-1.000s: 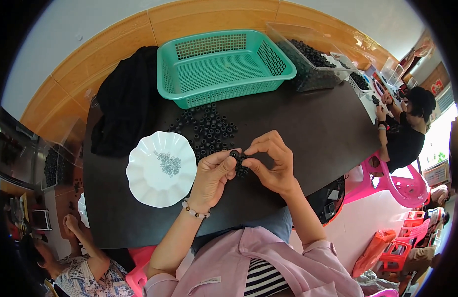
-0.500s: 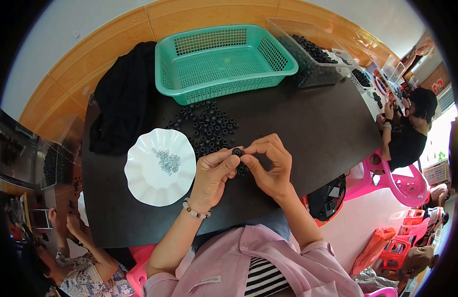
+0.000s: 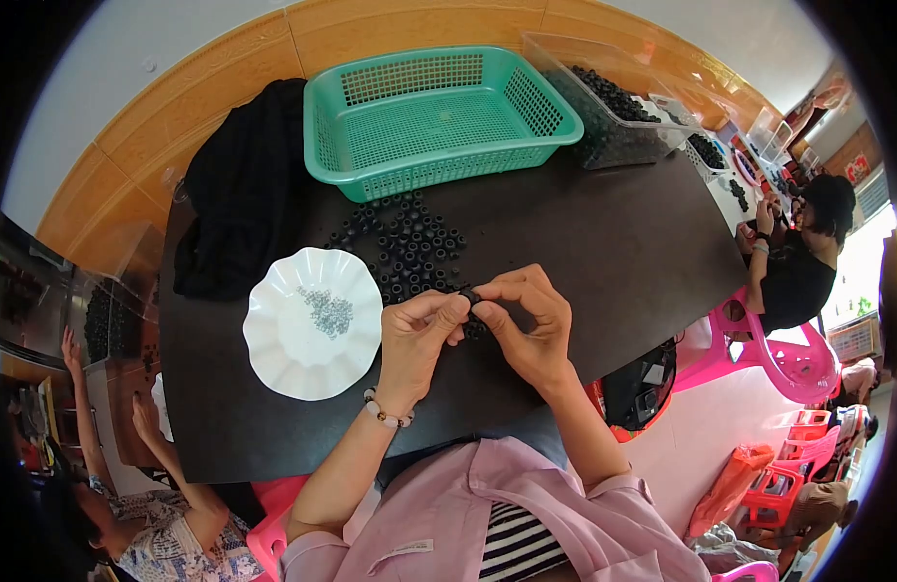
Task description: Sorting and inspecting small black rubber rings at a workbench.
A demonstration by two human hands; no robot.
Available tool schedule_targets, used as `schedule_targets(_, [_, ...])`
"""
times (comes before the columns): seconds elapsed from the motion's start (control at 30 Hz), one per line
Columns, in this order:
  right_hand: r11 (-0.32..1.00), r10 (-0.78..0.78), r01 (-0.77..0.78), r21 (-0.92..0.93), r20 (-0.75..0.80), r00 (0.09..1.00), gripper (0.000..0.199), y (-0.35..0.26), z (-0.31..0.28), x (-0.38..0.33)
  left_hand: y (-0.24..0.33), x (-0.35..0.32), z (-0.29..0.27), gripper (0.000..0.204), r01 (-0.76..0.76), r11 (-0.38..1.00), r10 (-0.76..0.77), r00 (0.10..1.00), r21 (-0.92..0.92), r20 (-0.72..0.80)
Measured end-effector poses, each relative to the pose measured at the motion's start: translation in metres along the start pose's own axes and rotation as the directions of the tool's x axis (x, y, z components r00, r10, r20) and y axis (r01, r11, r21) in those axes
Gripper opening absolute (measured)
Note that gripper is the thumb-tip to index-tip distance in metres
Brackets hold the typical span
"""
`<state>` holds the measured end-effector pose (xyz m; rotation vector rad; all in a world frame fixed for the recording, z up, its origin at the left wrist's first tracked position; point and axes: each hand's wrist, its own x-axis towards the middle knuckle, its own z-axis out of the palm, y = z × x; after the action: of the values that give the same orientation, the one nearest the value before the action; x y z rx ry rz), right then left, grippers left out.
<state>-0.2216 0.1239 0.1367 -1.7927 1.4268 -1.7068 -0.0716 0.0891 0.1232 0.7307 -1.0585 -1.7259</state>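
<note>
**Around the flat dark-brown worktop [image 3: 613, 252]**

At its back stands a green rectangular plastic basket [image 3: 443, 167], between a soft black cloth [image 3: 240, 184] on the left and a clear rectangular plastic box [image 3: 608, 150] on the right, with black pieces [image 3: 611, 95] in it. Just in front of the basket lie loose black ring-shaped pieces [image 3: 414, 242]. Left of them, before the cloth, sits a white scalloped plate [image 3: 283, 369] with small clear bits [image 3: 330, 313] in it. Right of the plate, the bare left hand [image 3: 414, 339] and bare right hand [image 3: 531, 325] meet, a small round black piece [image 3: 470, 295] between them.
</note>
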Motion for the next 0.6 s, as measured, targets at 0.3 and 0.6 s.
schedule_targets(0.3, [0.998, -0.036, 0.036, -0.058, 0.012, 0.999, 0.012, 0.005, -0.001, -0.003, -0.002, 0.001, -0.004, 0.016, 0.046, 0.999, -0.046, 0.999, 0.012, 0.027])
schedule_targets(0.6, [0.956, -0.237, 0.232, -0.178, -0.005, 0.972, 0.014, 0.005, 0.0, 0.0, -0.003, 0.004, -0.014, 0.017, 0.306, 0.927, -0.282, 0.95, -0.215, 0.135])
